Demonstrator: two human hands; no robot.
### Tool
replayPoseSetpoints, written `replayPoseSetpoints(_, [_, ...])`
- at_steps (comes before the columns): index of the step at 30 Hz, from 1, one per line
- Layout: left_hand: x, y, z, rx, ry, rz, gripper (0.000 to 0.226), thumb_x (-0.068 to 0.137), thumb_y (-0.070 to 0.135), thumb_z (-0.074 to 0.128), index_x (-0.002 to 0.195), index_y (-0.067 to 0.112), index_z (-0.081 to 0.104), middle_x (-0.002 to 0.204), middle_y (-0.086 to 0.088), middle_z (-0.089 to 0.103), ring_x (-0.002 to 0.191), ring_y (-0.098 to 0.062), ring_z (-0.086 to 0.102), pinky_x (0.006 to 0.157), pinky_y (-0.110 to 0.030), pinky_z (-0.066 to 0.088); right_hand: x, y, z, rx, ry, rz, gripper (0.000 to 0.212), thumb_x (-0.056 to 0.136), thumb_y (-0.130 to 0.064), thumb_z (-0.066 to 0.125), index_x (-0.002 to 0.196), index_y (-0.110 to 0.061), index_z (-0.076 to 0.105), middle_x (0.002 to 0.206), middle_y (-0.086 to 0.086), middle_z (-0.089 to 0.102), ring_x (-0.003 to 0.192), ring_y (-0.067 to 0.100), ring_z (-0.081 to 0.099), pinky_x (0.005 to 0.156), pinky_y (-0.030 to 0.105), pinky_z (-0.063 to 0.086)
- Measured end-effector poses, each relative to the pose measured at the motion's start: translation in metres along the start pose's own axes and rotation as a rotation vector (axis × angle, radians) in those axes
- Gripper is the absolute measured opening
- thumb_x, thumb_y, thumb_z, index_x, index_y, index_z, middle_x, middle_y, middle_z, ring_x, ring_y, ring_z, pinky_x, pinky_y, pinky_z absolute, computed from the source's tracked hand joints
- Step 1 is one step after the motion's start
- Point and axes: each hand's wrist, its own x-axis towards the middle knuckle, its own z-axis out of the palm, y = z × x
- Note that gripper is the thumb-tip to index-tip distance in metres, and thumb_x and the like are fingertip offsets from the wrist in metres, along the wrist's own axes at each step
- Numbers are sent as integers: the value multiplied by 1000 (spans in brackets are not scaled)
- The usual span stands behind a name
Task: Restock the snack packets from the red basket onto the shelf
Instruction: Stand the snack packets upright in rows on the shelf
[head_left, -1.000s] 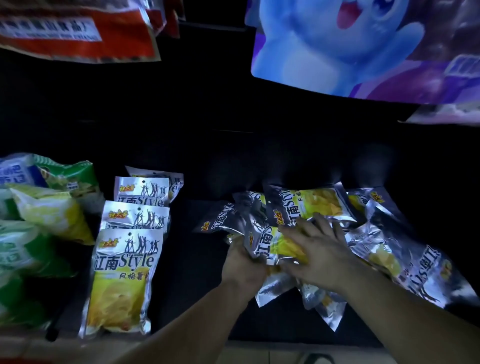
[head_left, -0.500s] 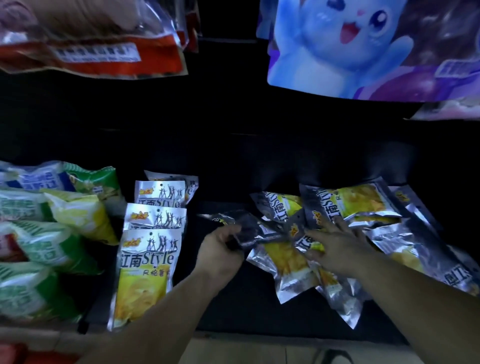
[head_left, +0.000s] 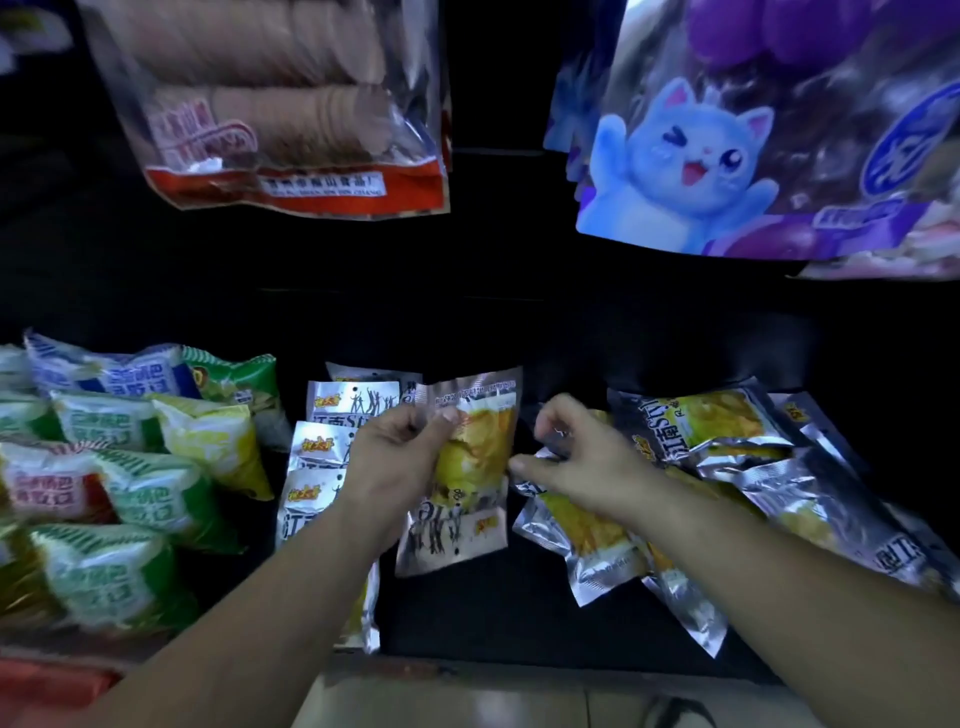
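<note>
Gripping snack packet (head_left: 475, 457), left hand (head_left: 397, 460) curled

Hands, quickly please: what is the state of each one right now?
Left hand: closed, holding one yellow-and-silver packet.
Right hand: curled over the loose packets; whether it grips one cannot be told.

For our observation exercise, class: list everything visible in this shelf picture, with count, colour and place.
Foil snack packet: one, silver and yellow, held at centre.
Lined-up foil packets: at least three, silver-yellow, row centre-left.
Heaped foil packets: several, silver-yellow, shelf's right.
Puffed bags: many, green, blue, yellow, far left.
Clear biscuit bag: one, brown biscuits, red base, upper left.
Cartoon-cat bag: one, purple-blue, upper right.
Dark shelf: one, black, beneath.
Left hand: grips the single packet.
Right hand: over the heap, fingers curled; grip unclear.
</note>
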Motion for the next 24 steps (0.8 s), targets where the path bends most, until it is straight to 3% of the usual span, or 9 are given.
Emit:
replayPoseSetpoints(2, [-9, 6, 1, -125, 1, -65, 30, 93, 32, 74, 73, 13, 62, 61, -15, 53, 47, -23, 49, 50, -36, 46, -6, -6, 17, 67, -30, -18, 43, 73, -46, 83, 103, -41, 53, 109, -13, 65, 107, 17, 66, 96, 45, 55])
replayPoseSetpoints(6, [-30, 16, 0, -287, -82, -210, 27, 93, 33, 73, 74, 20, 60, 69, -9, 53, 56, -18, 53, 50, -26, 49, -26, -15, 31, 71, -83, -10, 75, 72, -44, 87, 129, -67, 43, 123, -16, 62, 102, 4, 68, 95, 34, 57])
replayPoseSetpoints(8, [-43, 25, -1, -325, -154, -217, 17, 94, 35, 71, 83, 22, 70, 85, -8, 69, 73, -21, 66, 60, -26, 57, -37, -22, 28, 91, -44, -3, 76, 76, -41, 85, 133, -66, 42, 125, -18, 59, 101, -2, 65, 90, 23, 56])
replayPoseSetpoints(10, [-56, 39, -2, -354, -200, -241, 24, 97, 37, 66, 107, 16, 70, 100, -2, 79, 87, -15, 76, 66, -23, 60, -49, -33, 24, 228, 15, 53, 73, 80, -35, 84, 133, -64, 42, 117, -20, 63, 96, -2, 67, 77, 18, 56])
replayPoseSetpoints(12, [-70, 54, -3, -310, -252, -220, 38, 94, 43, 69, 111, 9, 66, 101, -5, 80, 94, -15, 77, 79, -27, 62, -60, -46, 22, 385, 68, 121, 72, 82, -35, 83, 133, -64, 40, 112, -21, 63, 96, 3, 66, 72, 26, 58])
replayPoseSetpoints(14, [-85, 67, -8, -77, -258, -129, 52, 80, 55, 80, 106, 11, 68, 106, -9, 77, 104, -23, 74, 98, -39, 56, -71, -62, 22, 485, 118, 149, 67, 85, -37, 80, 130, -64, 38, 106, -25, 56, 94, 3, 62, 73, 32, 60])
replayPoseSetpoints(18, [-110, 78, -17, 155, -252, 16, 37, 76, 26, 90, 102, 17, 66, 93, 2, 76, 86, -13, 75, 75, -24, 58, -81, -78, 27, 579, 246, 175, 77, 87, -33, 78, 146, -56, 35, 111, -16, 59, 102, 18, 63, 88, 45, 59])
replayPoseSetpoints(21, [-118, 80, -17, 192, -183, 77, 41, 79, 9, 85, 109, 27, 63, 96, 16, 71, 81, -2, 72, 66, -16, 56, -84, -82, 38, 653, 272, 232, 65, 89, -39, 74, 140, -59, 40, 111, -7, 69, 95, 24, 71, 75, 50, 63])
replayPoseSetpoints(24, [-108, 85, -16, 189, -145, 139, 40, 87, -1, 70, 116, 27, 64, 100, 10, 73, 79, -11, 72, 65, -23, 59, -83, -85, 45, 665, 257, 279, 57, 93, -47, 67, 143, -49, 39, 117, -5, 68, 100, 25, 70, 72, 45, 62])
